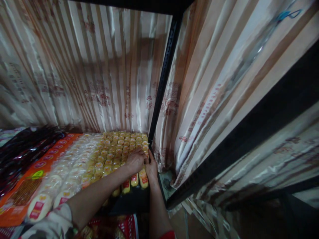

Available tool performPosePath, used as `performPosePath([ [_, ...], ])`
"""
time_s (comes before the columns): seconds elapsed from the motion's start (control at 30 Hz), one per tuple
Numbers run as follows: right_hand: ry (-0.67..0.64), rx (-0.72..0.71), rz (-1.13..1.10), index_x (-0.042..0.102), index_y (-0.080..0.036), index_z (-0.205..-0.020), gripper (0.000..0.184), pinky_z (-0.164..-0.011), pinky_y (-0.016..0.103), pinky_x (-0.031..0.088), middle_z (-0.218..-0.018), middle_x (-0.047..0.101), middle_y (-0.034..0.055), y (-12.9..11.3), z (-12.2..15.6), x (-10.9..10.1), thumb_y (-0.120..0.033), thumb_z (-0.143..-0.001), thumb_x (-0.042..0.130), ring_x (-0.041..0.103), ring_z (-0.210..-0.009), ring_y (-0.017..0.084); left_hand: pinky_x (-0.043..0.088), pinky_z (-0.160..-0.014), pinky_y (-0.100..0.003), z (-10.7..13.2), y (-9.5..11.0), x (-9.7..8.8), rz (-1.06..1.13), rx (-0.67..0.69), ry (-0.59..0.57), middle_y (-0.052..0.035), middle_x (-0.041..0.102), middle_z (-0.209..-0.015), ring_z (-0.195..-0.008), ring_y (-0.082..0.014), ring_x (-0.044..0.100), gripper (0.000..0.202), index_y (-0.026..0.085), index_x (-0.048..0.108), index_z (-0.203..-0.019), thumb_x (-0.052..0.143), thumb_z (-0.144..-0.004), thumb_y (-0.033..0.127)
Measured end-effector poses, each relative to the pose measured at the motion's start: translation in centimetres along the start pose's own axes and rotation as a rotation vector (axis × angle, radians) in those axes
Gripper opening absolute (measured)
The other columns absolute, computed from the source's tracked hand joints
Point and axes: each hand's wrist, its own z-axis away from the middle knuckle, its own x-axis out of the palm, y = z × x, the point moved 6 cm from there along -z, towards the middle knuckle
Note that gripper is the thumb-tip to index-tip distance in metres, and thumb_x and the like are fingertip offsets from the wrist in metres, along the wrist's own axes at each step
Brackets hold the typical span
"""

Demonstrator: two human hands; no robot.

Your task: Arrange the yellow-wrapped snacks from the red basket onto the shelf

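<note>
Rows of small yellow cakes in clear wrappers (113, 146) stand packed at the right end of a dark shelf. My left hand (136, 161) reaches over the rightmost rows, its fingers curled down on a wrapped cake (145, 147). Along the row's outer side, beside the black post, is my right hand (151, 167), with its fingers bent against the same cake. The two hands nearly meet, and their fingertips are partly hidden. Just below them, a wrapped cake with an orange label (143, 179) shows at the front of the row.
White round wrapped cakes (40, 206) fill rows to the left, beside orange packets (46, 159) and dark shiny packets (27, 152). A black upright post (163, 76) rises at the shelf's right corner. Printed plastic sheeting (104, 73) hangs behind. A red package (129, 225) lies lower down.
</note>
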Motion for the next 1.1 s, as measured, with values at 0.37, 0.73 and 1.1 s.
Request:
performPosePath([
  [0.37,-0.018,-0.027,-0.026,0.057,-0.02,-0.123,0.046,-0.106,0.039,0.033,-0.128,0.056,0.0066,0.5,-0.4,0.4,-0.033,-0.08,0.048,0.048,-0.123,0.02,0.037,-0.102,-0.033,0.4,0.1,-0.2,0.043,-0.027,-0.041,-0.007,0.067,-0.098,-0.104,-0.017,0.056,0.025,0.016,0.064,-0.089,0.043,-0.077,0.007],
  [0.73,-0.044,-0.015,0.001,0.053,-0.02,-0.127,0.048,-0.104,0.037,0.036,-0.125,0.059,0.0069,-0.4,-0.2,0.2,-0.032,-0.081,0.045,0.053,-0.117,0.02,0.035,-0.105,-0.029,0.4,0.2,-0.5,0.008,-0.02,-0.012,-0.0064,0.067,-0.098,-0.108,-0.0164,0.054,0.023,0.016,0.063,-0.088,0.043,-0.079,0.008],
  [1.1,-0.064,0.019,-0.04,0.046,-0.014,-0.132,0.057,-0.108,0.036,0.03,-0.135,0.049,0.0103,-0.5,-0.2,0.2,-0.033,-0.078,0.047,0.044,-0.126,0.02,0.03,-0.11,-0.032,1.3,0.8,-1.7,0.001,0.018,0.045,-0.0062,0.065,-0.103,-0.112,-0.0168,0.052,0.023,0.016,0.063,-0.091,0.045,-0.079,0.009],
])
